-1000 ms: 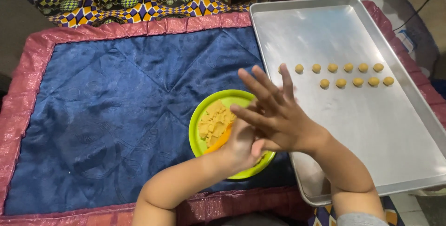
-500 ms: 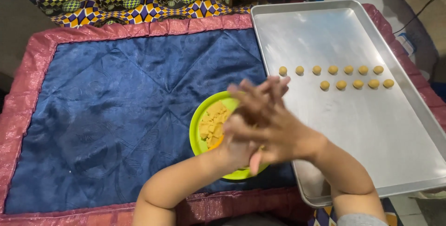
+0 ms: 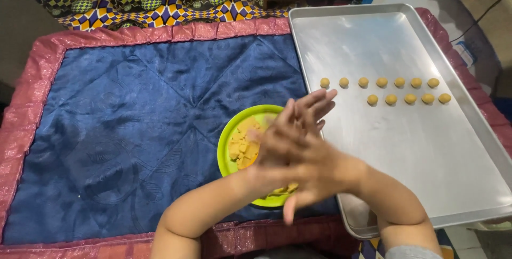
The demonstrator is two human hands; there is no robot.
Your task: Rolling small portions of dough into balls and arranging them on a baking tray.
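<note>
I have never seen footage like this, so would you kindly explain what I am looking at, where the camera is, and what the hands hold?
There is no machine here: a person wears one camera on the head, looking down at their own bare hands. The left hand and right hand are pressed palm to palm and blurred by motion; whatever lies between them is hidden. Beneath them sits a green plate with yellowish dough pieces. It rests on a blue quilted cloth with a pink border. To the right lies a metal baking tray holding small dough balls in two rows.
</note>
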